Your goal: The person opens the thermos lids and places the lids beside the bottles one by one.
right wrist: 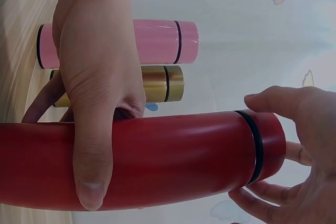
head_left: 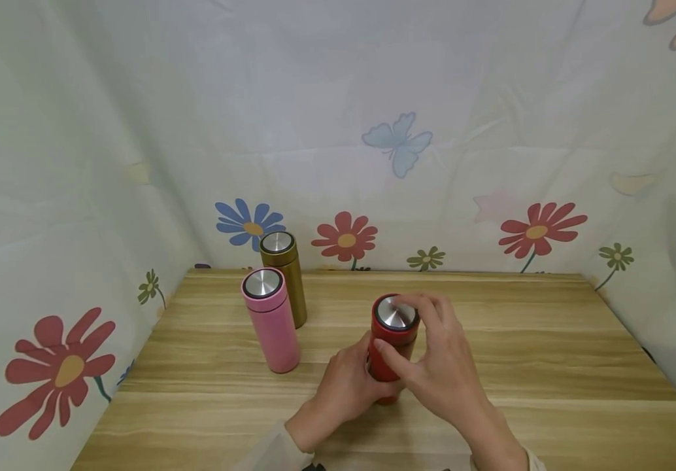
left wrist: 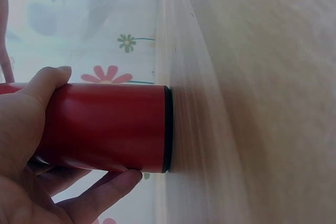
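A red thermos bottle (head_left: 384,363) with a shiny metal disc on its lid is held upright, nearly vertical. My left hand (head_left: 346,383) grips its body, thumb on one side and fingers on the other. The black base ring (left wrist: 168,129) is right at the wooden tabletop in the left wrist view; whether it touches cannot be told. Around the red lid (right wrist: 273,145) curl the thumb and fingers of my right hand (head_left: 446,366), one finger bent over the top rim. A black band parts lid from body in the right wrist view.
Left of the hands stands a pink thermos (head_left: 273,327), with a gold thermos (head_left: 292,281) close behind it. Both are upright and lidded. The wooden table (head_left: 550,366) ends at a pale curtain (head_left: 291,131) printed with flowers and butterflies.
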A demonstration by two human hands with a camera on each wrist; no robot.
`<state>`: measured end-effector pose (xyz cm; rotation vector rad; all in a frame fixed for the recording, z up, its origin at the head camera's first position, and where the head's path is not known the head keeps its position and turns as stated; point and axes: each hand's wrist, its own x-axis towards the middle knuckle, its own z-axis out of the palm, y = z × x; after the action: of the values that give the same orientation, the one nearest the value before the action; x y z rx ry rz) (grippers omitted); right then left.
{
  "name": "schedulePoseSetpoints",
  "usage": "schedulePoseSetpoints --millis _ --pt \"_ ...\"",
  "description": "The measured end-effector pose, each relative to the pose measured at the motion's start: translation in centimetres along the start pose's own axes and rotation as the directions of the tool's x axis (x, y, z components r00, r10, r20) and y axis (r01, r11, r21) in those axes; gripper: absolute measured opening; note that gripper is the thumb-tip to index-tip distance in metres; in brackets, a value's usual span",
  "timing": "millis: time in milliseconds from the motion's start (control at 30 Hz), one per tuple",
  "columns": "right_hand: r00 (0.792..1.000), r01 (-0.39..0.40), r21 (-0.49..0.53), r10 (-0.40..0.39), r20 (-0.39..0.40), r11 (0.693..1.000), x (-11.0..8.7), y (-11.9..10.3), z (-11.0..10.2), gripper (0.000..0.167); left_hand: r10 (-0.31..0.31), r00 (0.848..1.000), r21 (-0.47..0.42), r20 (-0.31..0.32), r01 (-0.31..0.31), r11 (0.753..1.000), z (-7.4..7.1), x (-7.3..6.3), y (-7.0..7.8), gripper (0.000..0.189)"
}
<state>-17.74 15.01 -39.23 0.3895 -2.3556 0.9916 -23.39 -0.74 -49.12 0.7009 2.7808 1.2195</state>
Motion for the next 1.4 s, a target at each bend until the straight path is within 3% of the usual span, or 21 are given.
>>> schedulePoseSetpoints --millis 467,867,1033,1400 --pt "0.993 -0.030 -0.040 0.025 -0.114 0.999 -0.1 -0.5 0.0 0.062 -0.017 1.000 -0.016 0.008 0.017 1.000 -0.1 -0.1 0.2 0.079" --pt "0.980 -0.059 -0.140 0.031 -0.197 0.988 -0.4 -1.0 0.9 0.067 -0.049 0.999 -0.013 0.010 0.049 0.999 0.0 -0.1 0.2 0.076" --pt "0.980 -0.046 -0.168 0.012 -0.198 0.985 -0.5 -0.8 1.7 0.066 -0.046 0.999 0.015 -0.007 0.046 0.999 0.0 -0.2 0.2 0.068" --pt "0.981 -0.031 -0.145 0.002 -0.195 0.989 -0.6 -0.6 2.0 0.062 -0.019 1.000 0.042 -0.020 0.019 0.999 0.1 -0.2 0.2 0.070"
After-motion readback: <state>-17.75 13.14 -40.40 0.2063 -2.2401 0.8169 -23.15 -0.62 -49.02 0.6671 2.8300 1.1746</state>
